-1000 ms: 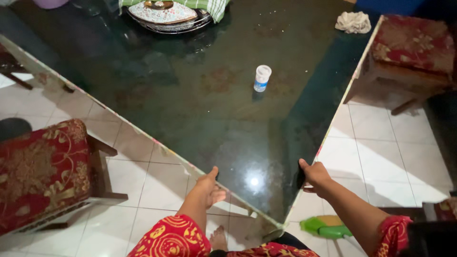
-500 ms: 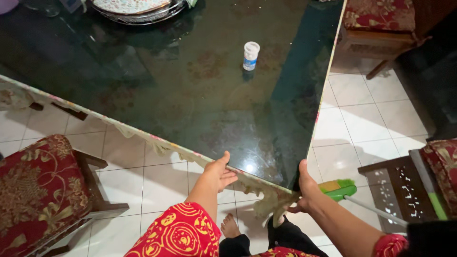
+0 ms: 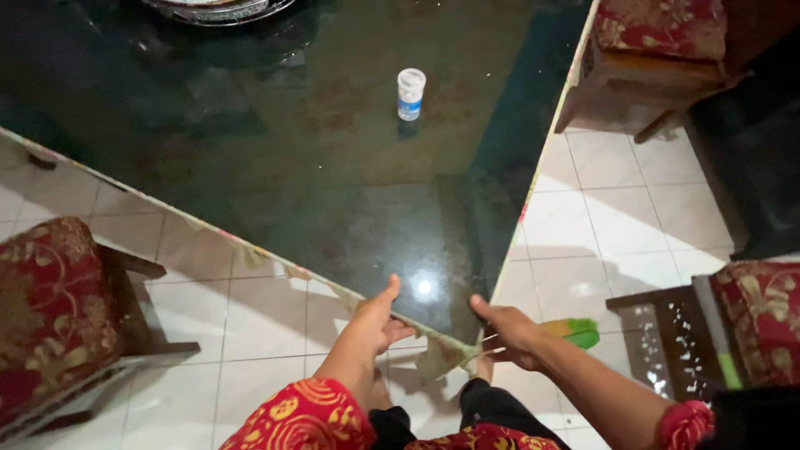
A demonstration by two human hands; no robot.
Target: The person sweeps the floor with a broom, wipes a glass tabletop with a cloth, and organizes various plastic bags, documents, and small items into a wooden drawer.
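A dark glass-topped table [image 3: 317,167] fills the upper left, its near corner pointing at me. My left hand [image 3: 377,318] grips the table's left edge close to that corner, thumb up on the glass. My right hand [image 3: 502,329] holds the right edge beside the corner, fingers wrapped under it. A patterned cloth [image 3: 440,357] hangs out from under the glass between my two hands. A small white bottle with a blue label [image 3: 410,94] stands upright on the glass, farther back. My sleeves are red with yellow swirls.
Red and gold cushioned wooden chairs stand at the left [image 3: 50,308], top right [image 3: 658,33] and right [image 3: 762,321]. A green broom head [image 3: 575,332] lies on the white tiled floor [image 3: 633,217] by my right hand. A covered dish [image 3: 217,8] sits at the table's far edge.
My right hand has slid along the right edge to just beside the corner. The view has shifted, so the table and bottle sit more to the left and higher.
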